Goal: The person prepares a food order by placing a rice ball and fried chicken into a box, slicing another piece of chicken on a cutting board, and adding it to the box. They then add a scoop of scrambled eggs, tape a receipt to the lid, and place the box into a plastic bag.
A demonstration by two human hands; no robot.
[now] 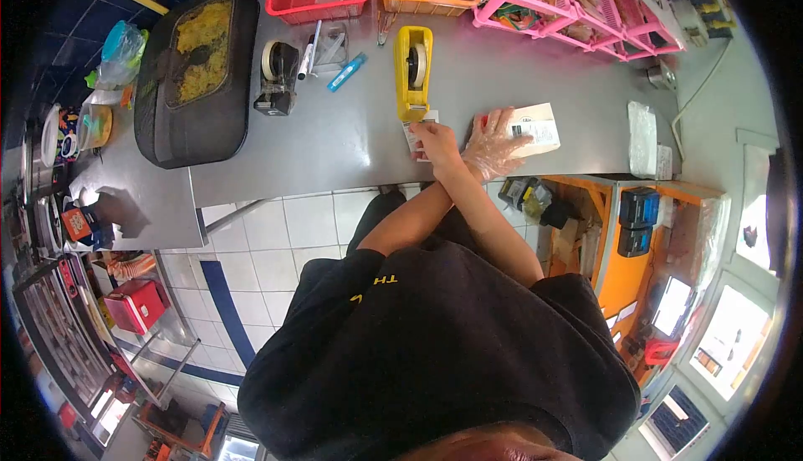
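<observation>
My forearms cross above the table's front edge. My left hand [495, 145], in a clear plastic glove, lies with spread fingers on a white box [538, 129] with printed text. To its left is my right hand [437, 140], bare, its fingers closed at the front end of a yellow tape dispenser [402, 84]. What those fingers pinch is too small to make out. A printed white paper [431, 116] lies partly under the dispenser and that hand.
A black tape dispenser [276, 84], marker [307, 61] and blue tube [346, 73] lie left of the yellow dispenser. A black tray [150, 118] stands further left. Red [320, 16], orange [427, 4] and pink [523, 22] baskets line the back. A plastic-wrapped pack [642, 139] is at right.
</observation>
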